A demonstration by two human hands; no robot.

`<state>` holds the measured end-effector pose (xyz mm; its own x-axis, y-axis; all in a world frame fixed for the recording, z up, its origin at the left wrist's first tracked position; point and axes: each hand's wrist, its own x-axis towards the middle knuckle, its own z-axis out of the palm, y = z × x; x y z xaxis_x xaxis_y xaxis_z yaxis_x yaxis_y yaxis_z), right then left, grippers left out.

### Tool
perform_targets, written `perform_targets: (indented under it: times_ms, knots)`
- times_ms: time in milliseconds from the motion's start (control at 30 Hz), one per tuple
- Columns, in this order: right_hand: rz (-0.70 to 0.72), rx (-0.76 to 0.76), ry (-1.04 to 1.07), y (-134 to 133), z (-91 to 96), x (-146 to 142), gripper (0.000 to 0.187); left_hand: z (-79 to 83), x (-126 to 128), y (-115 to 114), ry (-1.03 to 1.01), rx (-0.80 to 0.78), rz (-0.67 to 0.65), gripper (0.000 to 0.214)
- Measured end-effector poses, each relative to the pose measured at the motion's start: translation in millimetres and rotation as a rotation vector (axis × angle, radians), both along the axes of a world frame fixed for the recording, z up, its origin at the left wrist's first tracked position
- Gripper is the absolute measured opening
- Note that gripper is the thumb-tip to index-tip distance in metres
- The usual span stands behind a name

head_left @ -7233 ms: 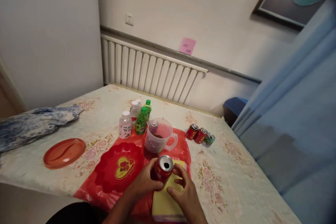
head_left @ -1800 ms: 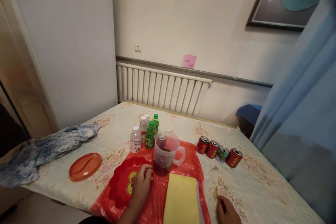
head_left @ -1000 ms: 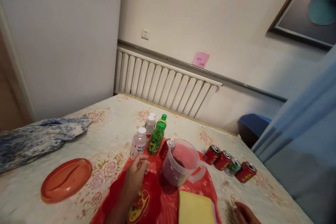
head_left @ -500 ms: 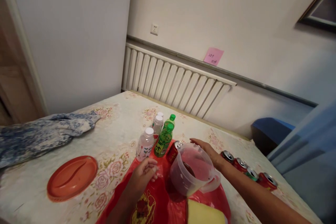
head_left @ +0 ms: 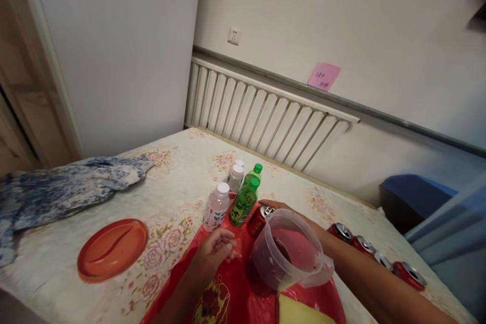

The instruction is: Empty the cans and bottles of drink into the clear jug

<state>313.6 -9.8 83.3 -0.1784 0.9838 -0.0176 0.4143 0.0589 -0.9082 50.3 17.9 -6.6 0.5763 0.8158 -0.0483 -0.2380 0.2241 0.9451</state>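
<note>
My right hand (head_left: 279, 207) reaches behind the clear plastic measuring jug (head_left: 271, 263), its visible fingers stretched out at the top of a red drink can (head_left: 258, 220). The jug hides part of this hand, and I cannot tell whether it grips the can. Something dark brown shows inside the jug. My left hand (head_left: 216, 250) hovers over the red tray (head_left: 237, 288), loosely curled and holding nothing. Just beyond it stand a white-capped bottle (head_left: 215, 210) and a green-capped bottle (head_left: 243, 205), with another green bottle (head_left: 254, 174) and a white-capped bottle (head_left: 235, 178) behind.
Opened cans (head_left: 364, 245) stand in a row on the right, past my right forearm. A yellow sponge-like block (head_left: 301, 311) lies at the tray's near edge. To the left are an orange-red lid (head_left: 112, 250) and a blue-and-white cloth (head_left: 76, 182) on the flowered tablecloth (head_left: 170, 217).
My right hand has moved left behind the jug, from beside it to the red can. My left hand keeps nearly the same place over the tray. The view has shifted slightly.
</note>
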Motion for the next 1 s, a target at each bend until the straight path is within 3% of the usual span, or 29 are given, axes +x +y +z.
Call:
perform_targets:
  times_ms: [100, 233, 400, 533, 633, 767, 900, 1000]
  knots:
    - [-0.019, 0.063, -0.062, 5.7, -8.5, 2.3, 0.036, -0.1, 0.9, 0.2, -0.012, 0.022, -0.003, 0.032]
    - [-0.241, 0.116, -0.281, 7.0, -4.0, 22.6, 0.043, 4.9, -1.0, -1.1, -0.004, 0.021, -0.004, 0.031]
    - [-0.437, 0.158, -0.378, -4.4, 39.9, 57.0, 0.06, 5.7, -2.5, -2.4, -0.011, 0.034, 0.004, 0.03]
    - [-0.571, 0.287, -0.359, -29.2, 86.7, 59.4, 0.066, 1.2, -3.8, -1.7, -0.041, 0.043, 0.008, 0.033]
    - [-0.545, 0.331, -0.29, -49.6, 113.1, 37.1, 0.069, 2.1, -8.6, -1.3, -0.094, 0.061, -0.01, 0.035]
    - [-0.343, 0.286, -0.204, -72.9, 133.3, -17.9, 0.07, 4.3, -18.0, 0.1, -0.207, 0.077, -0.086, 0.041]
    - [-0.119, 0.218, -0.291, -88.7, 139.6, -81.5, 0.065, 8.8, -28.3, -1.3, -0.34, 0.074, -0.253, 0.054]
    - [0.008, 0.217, -0.409, -92.0, 132.8, -118.0, 0.067, 18.6, -37.9, -6.0, -0.434, 0.065, -0.442, 0.075]
